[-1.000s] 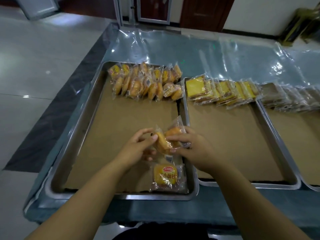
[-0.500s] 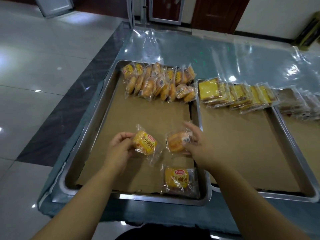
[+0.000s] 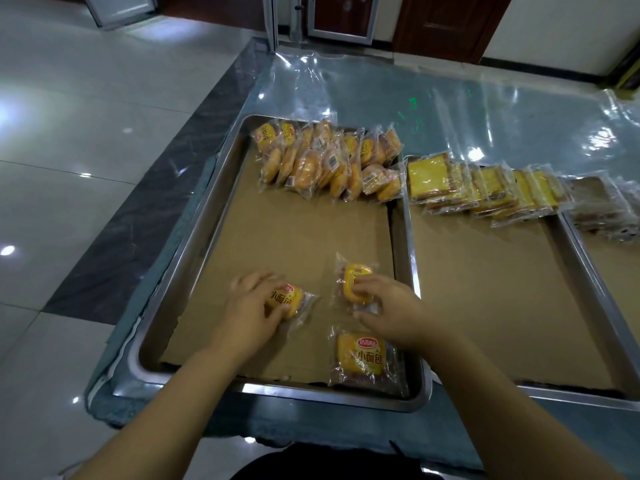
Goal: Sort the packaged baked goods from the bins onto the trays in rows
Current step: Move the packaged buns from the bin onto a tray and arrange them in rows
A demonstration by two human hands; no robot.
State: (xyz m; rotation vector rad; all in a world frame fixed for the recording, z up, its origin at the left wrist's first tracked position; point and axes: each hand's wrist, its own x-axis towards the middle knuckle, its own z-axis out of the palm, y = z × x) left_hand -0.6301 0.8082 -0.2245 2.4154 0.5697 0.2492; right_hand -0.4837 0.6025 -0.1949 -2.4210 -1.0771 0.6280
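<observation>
My left hand (image 3: 251, 306) grips a yellow packaged bun (image 3: 289, 301) low over the cardboard liner of the left steel tray (image 3: 194, 244). My right hand (image 3: 388, 308) holds a second packaged bun (image 3: 353, 277) close to the tray's right wall. A third packaged bun (image 3: 362, 358) lies flat in the tray's near right corner. Along the far end of this tray leans a row of several packaged buns (image 3: 329, 161).
The middle tray (image 3: 485, 306) carries a row of yellow cake slices (image 3: 485, 188) at its far end. A third tray (image 3: 595, 258) at the right holds darker packaged slices (image 3: 602, 209). Clear plastic sheeting (image 3: 415, 98) covers the table beyond. Tiled floor lies to the left.
The two buns were held together between both hands a second ago. My hands have parted, the left carrying one bun leftward and down, the right lowering the other near the tray's right wall.
</observation>
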